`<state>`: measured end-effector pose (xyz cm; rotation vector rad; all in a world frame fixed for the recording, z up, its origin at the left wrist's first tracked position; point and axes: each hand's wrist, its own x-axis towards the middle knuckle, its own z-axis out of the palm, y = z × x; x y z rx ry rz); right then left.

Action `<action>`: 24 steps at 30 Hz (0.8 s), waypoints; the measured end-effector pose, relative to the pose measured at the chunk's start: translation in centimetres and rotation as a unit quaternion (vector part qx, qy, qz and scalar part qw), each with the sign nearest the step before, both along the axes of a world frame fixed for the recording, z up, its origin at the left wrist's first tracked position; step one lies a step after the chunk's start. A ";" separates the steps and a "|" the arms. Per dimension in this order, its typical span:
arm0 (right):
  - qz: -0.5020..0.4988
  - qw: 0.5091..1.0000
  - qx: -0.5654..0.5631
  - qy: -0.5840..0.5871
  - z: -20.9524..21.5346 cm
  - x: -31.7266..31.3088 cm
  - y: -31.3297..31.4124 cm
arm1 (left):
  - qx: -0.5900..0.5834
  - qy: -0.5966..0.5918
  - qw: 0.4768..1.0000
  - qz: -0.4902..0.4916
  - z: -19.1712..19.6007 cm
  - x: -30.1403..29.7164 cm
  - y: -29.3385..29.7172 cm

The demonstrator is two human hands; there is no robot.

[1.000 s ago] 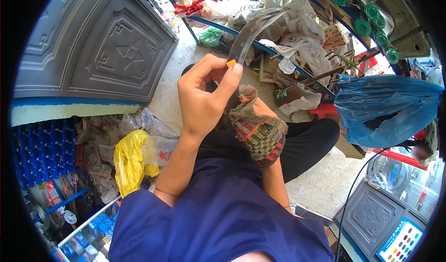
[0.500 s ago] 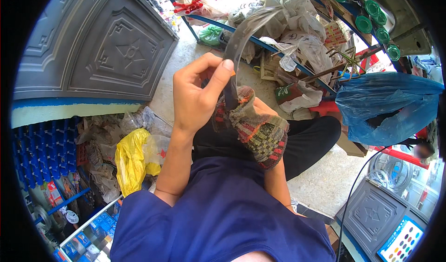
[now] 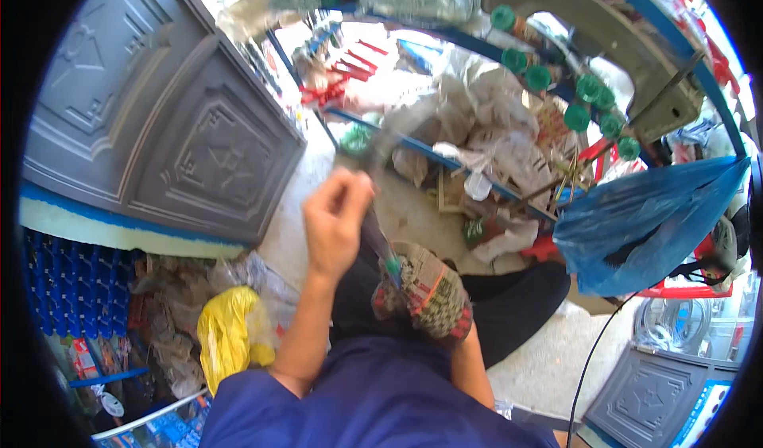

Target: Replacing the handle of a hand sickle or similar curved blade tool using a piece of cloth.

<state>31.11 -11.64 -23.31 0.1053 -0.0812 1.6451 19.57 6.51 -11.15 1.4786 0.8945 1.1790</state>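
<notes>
My left hand [image 3: 338, 222] is raised in front of me, with its fingers closed in a pinch on a long dark strip [image 3: 375, 237]. Motion smears the strip's upper part, which looks partly see-through. Its lower end runs down into a patterned knitted cloth [image 3: 435, 285], sock-like, in brown, grey and red. My right hand is covered by this cloth, which is bunched around the strip; only the wrist [image 3: 469, 353] shows below it. A small green and blue spot [image 3: 392, 267] shows where strip and cloth meet. The right fingers are hidden.
Grey panelled doors [image 3: 226, 158] stand at the left, above a yellow plastic bag [image 3: 229, 333] and blue racks [image 3: 75, 285]. Ahead, a blue-framed shelf [image 3: 429, 148] holds plastic bags and green-capped items [image 3: 588, 89]. A blue bag [image 3: 636, 233] hangs at right near a black cable [image 3: 590, 368].
The view has tilted up, showing more of the shelf. My left hand has turned into a tighter pinch, and the strip is now blurred. The cloth-covered right hand sits lower in view.
</notes>
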 end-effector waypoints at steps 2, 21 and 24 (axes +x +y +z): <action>-0.062 0.966 -0.050 -0.248 -5.0 -2.1 -0.3 | 0.008 0.048 0.996 -0.081 -2.2 0.8 -1.6; -0.002 0.633 -0.038 -0.773 -2.5 -0.2 0.9 | -0.068 -0.190 0.978 0.059 -2.2 -0.7 1.6; -0.059 0.708 -0.049 -0.702 -1.5 -1.1 0.8 | -0.066 -0.191 0.978 0.054 -2.7 0.4 -0.7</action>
